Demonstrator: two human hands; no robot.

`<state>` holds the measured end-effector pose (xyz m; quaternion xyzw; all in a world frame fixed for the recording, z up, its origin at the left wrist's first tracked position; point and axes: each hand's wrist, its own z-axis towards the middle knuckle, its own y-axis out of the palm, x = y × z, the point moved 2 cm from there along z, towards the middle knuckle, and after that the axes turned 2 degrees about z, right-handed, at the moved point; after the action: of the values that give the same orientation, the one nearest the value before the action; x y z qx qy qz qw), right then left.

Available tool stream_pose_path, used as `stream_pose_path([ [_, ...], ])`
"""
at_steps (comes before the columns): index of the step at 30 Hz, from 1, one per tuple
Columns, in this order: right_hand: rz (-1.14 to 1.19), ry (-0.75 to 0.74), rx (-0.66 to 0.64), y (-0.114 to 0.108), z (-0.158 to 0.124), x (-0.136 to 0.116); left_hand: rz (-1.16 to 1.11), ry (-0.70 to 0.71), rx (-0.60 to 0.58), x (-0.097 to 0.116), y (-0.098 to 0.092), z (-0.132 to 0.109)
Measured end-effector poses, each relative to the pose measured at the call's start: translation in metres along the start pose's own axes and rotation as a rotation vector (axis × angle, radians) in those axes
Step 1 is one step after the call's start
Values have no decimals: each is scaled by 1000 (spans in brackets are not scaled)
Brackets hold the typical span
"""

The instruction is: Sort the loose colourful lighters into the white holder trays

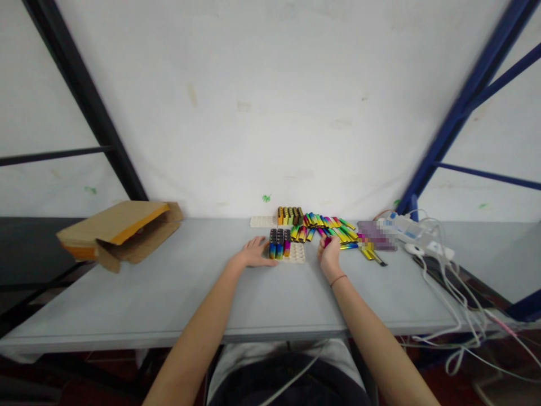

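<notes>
Pinching a magenta lighter (pixel 327 242) in my right hand (pixel 328 256), with my left hand (pixel 253 252) spread on the table (pixel 127 299) just beside a white tray (pixel 296 254).

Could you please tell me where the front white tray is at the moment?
The front white tray lies between the left hand and right hand in the head view.

We see the left hand (pixel 253 252) lying open on the grey table (pixel 177 293), just beside a white tray (pixel 298 254) of upright lighters (pixel 279 243) (gaudy rainbow finishes), while the right hand (pixel 328 256) pinches a dark red lighter (pixel 327 242).
</notes>
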<state>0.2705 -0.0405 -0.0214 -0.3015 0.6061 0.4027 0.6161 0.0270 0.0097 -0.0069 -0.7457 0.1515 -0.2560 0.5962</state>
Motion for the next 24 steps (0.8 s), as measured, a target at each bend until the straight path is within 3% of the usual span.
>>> stream_pose_path([
  [3,176,158,21,4,-7,-5,16,2,-2,0,1,1],
  [10,258,-21,-385,17,-20,-22,34,-11,-12,-3,4,4],
  [15,176,-192,-421,13,-18,-19,22,-6,-17,-3,4,3],
  [24,80,-195,-489,18,-28,-20,23,-13,-8,-2,3,2],
])
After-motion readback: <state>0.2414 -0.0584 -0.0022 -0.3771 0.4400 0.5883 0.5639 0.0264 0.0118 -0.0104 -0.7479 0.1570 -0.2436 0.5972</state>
